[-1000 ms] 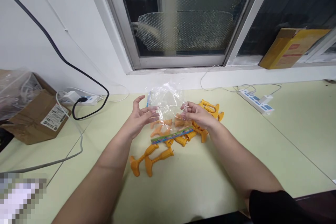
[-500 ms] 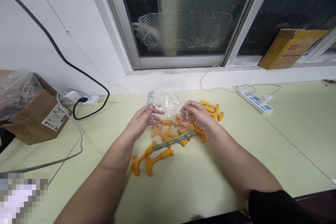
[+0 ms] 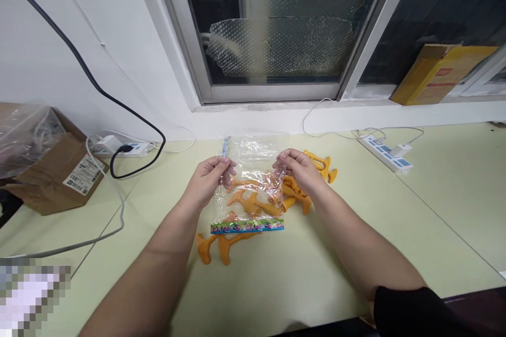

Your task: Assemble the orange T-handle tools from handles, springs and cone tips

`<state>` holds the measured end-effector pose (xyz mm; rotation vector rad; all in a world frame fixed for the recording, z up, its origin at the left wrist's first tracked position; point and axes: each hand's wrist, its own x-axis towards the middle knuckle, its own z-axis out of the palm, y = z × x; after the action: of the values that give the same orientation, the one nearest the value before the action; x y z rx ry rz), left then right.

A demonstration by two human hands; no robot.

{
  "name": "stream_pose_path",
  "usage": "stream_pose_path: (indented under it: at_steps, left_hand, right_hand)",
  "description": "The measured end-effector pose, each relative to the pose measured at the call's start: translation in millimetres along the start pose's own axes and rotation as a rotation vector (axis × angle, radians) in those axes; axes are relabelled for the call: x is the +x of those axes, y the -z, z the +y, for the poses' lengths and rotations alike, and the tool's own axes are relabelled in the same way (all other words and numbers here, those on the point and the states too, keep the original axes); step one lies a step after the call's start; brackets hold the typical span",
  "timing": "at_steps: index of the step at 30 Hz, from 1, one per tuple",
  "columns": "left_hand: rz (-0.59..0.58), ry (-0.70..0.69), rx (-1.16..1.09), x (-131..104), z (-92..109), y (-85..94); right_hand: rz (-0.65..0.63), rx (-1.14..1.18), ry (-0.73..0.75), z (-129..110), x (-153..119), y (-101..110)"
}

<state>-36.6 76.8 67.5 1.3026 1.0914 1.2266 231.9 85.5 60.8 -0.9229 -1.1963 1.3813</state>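
At left sits a box (image 3: 55,179). The left hand (image 3: 206,180) pinches the left edge of a bag (image 3: 253,148), which spreads over orange pieces (image 3: 224,250), printed strip (image 3: 247,226) nearest. The right hand (image 3: 301,169) pinches its right edge, beside more pieces.

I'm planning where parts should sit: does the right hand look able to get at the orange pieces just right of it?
Probably yes: those orange pieces lie beside the right hand, uncovered by the clear bag, though that hand seems to pinch the bag and would likely need freeing.
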Motion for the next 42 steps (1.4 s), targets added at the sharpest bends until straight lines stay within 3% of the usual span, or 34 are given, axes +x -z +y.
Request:
stream_pose_path:
  at_steps: [3,7,11,13,16,23,32,38,42]
  left_hand:
    - [0.009,-0.004,0.033,0,0,-0.5]
    - [0.045,0.027,-0.004,0,6,3.6]
    - [-0.054,0.217,-0.265,0,14,6.8]
    - [-0.111,0.263,-0.426,1,14,5.0]
    - [-0.139,0.258,-0.519,0,6,-3.8]
    - [-0.128,0.210,-0.307,-10,-16,-26.2]
    - [-0.090,0.075,-0.215,-4,-13,-15.1]
    - [-0.084,0.026,-0.222,-6,-8,-17.2]
    - [0.074,-0.099,-0.371,-1,7,-4.0]
  right_hand:
    - [0.014,-0.067,0.037,1,0,2]
    - [0.174,-0.018,0.078,-1,2,3]
    - [0.369,0.210,0.114,-6,6,3]
    - [0.403,0.314,0.112,-8,8,4]
    - [0.364,0.408,0.081,-6,9,4]
    - [0.282,0.335,0.057,1,6,1]
    - [0.296,0.220,0.070,-8,4,7]
    - [0.017,0.111,-0.063,-3,1,0]
    - [-0.009,0.098,-0.060,-6,2,7]
